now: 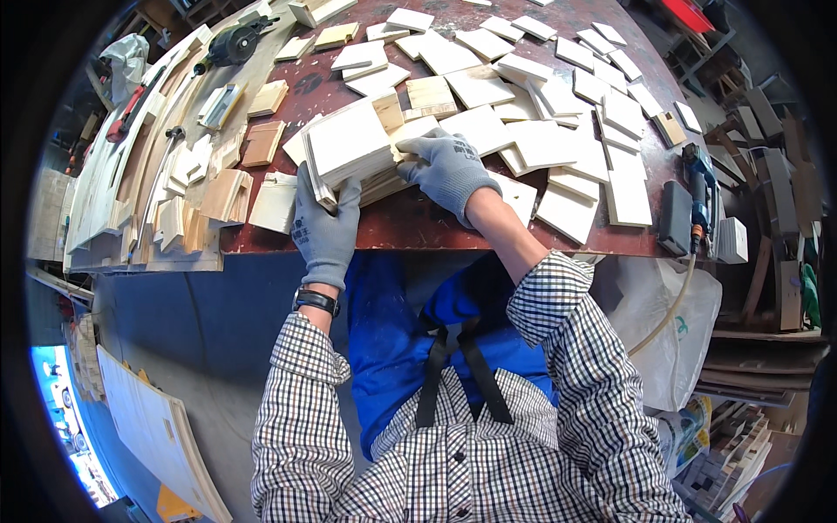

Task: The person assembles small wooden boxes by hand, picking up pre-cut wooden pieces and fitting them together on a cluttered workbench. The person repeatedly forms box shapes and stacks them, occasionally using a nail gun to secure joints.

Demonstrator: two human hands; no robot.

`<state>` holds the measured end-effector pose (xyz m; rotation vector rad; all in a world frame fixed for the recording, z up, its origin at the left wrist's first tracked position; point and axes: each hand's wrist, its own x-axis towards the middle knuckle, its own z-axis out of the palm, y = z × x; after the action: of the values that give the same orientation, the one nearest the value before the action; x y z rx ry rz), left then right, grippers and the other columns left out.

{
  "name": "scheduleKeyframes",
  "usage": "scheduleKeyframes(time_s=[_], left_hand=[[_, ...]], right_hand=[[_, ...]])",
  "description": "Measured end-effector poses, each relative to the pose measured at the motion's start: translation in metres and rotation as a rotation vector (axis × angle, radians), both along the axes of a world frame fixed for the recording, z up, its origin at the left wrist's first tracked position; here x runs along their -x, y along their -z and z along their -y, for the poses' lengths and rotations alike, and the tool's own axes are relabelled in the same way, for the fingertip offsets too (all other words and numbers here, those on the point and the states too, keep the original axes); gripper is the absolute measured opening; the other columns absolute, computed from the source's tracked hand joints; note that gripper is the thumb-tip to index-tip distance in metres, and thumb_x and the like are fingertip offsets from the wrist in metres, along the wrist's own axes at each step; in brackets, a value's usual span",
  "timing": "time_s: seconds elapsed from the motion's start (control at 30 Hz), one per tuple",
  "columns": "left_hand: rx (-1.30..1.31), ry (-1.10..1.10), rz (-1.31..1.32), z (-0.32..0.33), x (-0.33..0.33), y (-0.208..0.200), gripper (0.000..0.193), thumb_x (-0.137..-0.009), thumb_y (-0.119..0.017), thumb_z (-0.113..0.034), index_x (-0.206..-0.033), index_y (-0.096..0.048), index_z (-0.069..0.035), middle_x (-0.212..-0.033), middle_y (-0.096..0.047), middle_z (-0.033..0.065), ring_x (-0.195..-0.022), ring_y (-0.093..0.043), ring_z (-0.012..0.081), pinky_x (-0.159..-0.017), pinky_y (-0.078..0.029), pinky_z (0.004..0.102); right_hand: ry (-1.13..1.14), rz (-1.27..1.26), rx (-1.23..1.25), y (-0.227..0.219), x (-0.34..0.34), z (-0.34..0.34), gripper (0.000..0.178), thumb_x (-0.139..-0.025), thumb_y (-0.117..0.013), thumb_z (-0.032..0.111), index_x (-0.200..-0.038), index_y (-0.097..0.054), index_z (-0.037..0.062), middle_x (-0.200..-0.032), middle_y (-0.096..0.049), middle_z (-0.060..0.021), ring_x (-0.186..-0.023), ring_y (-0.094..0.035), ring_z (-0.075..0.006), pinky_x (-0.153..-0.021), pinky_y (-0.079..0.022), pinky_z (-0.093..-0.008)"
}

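Note:
Near the front edge of a dark red table, I hold a small stack of pale plywood pieces between both hands. My left hand, in a grey glove, is closed around its lower left corner, with the thumb on the near side. On the opposite side, my right hand, gloved alike, grips the stack's right end with bent fingers. Part of that end is hidden by the fingers. Beneath the stack lie more boards, partly covered by it. Many loose plywood rectangles overlap beyond my right hand.
To the right lies a blue and black air tool with a yellowish hose hanging off the edge. Wood offcuts and strips crowd the left side, with a black power tool behind. A plywood sheet leans at lower left.

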<state>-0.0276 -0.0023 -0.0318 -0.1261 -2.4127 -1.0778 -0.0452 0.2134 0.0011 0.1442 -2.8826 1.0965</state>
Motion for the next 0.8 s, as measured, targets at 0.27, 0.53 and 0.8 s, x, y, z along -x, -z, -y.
scheduleKeyframes(time_s=[0.27,0.53,0.8], left_hand=[[-0.075,0.038,0.02,0.005,-0.002,0.0,0.065,-0.092,-0.08,-0.042,-0.138,-0.059,0.0,-0.118,-0.071,0.0224,-0.109,-0.07,0.0383,-0.094,-0.055,0.0461],[-0.054,0.028,0.044,0.005,0.002,0.003,0.062,-0.092,-0.079,-0.042,-0.135,-0.062,0.0,-0.117,-0.072,0.0224,-0.108,-0.071,0.0384,-0.094,-0.055,0.0464],[-0.104,0.044,0.027,0.001,0.0,-0.002,0.055,-0.096,-0.076,-0.039,-0.13,-0.065,0.003,-0.114,-0.074,0.0206,-0.106,-0.072,0.0314,-0.095,-0.054,0.041]], right_hand=[[0.053,0.016,0.102,-0.004,-0.01,0.01,0.039,-0.099,-0.067,0.025,-0.137,-0.069,0.0147,-0.119,-0.073,-0.0182,-0.106,-0.07,-0.0408,-0.096,-0.056,-0.0462],[0.129,0.292,0.586,-0.017,0.0,0.01,0.039,-0.1,-0.069,0.026,-0.129,-0.071,0.0005,-0.081,-0.065,-0.0011,-0.069,-0.059,-0.0084,-0.056,-0.046,-0.0232],[0.259,0.453,0.866,-0.035,-0.017,0.002,0.031,-0.096,-0.066,0.021,-0.119,-0.074,0.0022,-0.075,-0.058,0.0003,-0.06,-0.05,-0.0078,-0.048,-0.04,-0.0238]])
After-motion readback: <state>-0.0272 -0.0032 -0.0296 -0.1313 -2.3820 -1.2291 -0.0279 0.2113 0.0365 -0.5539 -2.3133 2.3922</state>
